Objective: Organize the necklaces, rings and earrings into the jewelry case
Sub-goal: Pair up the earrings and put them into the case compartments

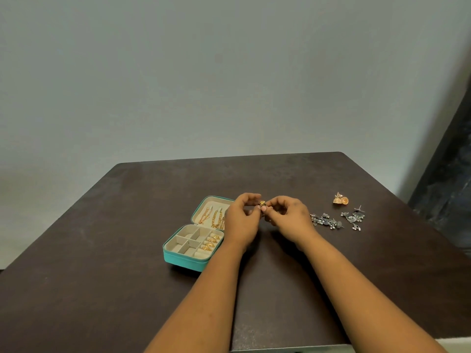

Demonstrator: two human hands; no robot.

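A teal jewelry case [178, 261] lies open on the dark table. Gold necklaces [212, 217] hang inside its lid, and several gold rings [211, 241] sit in the ring rolls at the tray's right. My left hand [242, 221] and my right hand [285, 216] meet just right of the case, above the table. Together they pinch a small gold earring [262, 203] between their fingertips. On the table to the right lie a gold bell-shaped earring pair [340, 199] and two silver dangling earrings [327, 221] [354, 219].
The dark brown table [102, 289] stands against a plain grey wall [229, 72]. A dark panel [448, 174] rises at the far right edge. The case's beige compartments [184, 242] at the left hold nothing visible.
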